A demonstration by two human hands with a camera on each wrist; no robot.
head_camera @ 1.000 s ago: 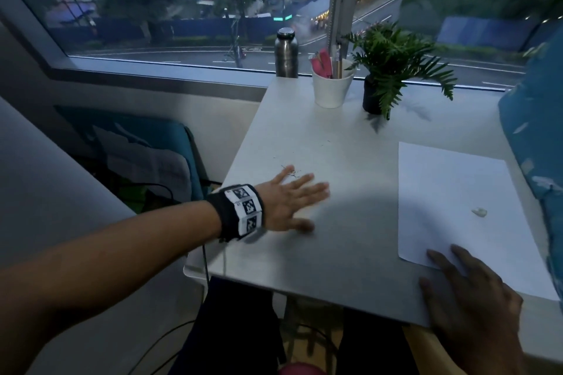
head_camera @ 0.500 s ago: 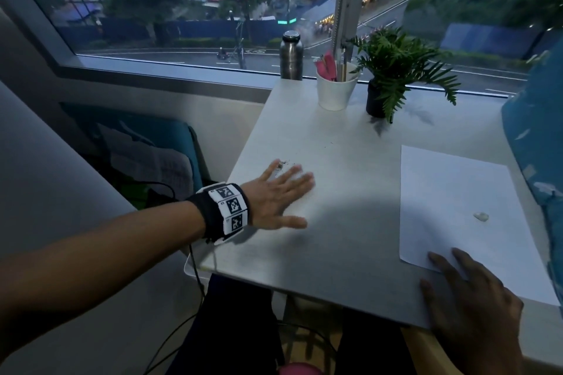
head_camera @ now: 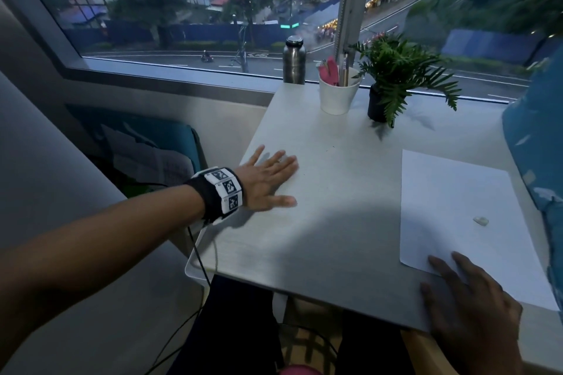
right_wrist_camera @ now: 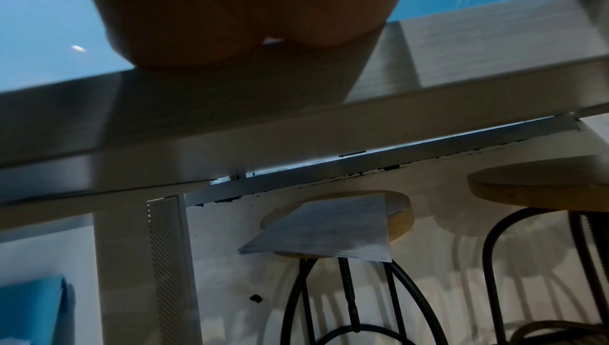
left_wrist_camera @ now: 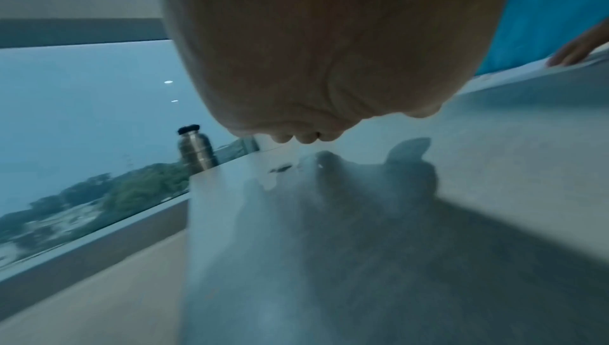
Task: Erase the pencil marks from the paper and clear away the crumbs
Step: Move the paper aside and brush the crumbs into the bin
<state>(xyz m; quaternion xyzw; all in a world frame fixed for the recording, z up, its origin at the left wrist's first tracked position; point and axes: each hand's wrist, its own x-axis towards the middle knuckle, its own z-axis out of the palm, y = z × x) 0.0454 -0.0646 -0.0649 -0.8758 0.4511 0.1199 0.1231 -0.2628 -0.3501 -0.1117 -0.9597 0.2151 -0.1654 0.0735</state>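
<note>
A white sheet of paper (head_camera: pixel 457 210) lies on the right of the white table (head_camera: pixel 335 237), with a small pale eraser (head_camera: pixel 480 220) on it. My left hand (head_camera: pixel 283 179) lies flat with fingers spread near the table's left edge. In the left wrist view a few dark crumbs (left_wrist_camera: pixel 280 168) sit just beyond its fingertips (left_wrist_camera: pixel 296 138); the head view hides them under the hand. My right hand (head_camera: pixel 441 268) rests open on the paper's near left corner, holding nothing. In the right wrist view, only the heel of that hand (right_wrist_camera: pixel 247 12) shows above the table edge (right_wrist_camera: pixel 296 121).
At the back by the window stand a steel bottle (head_camera: pixel 294 64), a white cup (head_camera: pixel 336 94) with pens and a potted fern (head_camera: pixel 396 79). A blue cloth (head_camera: pixel 536 161) hangs on the right. Stools (right_wrist_camera: pixel 339 218) stand under the table, one bearing papers.
My left hand has slid left across the table, over the spot where the crumbs lay, towards the left edge. My right hand has stayed on the paper's corner.
</note>
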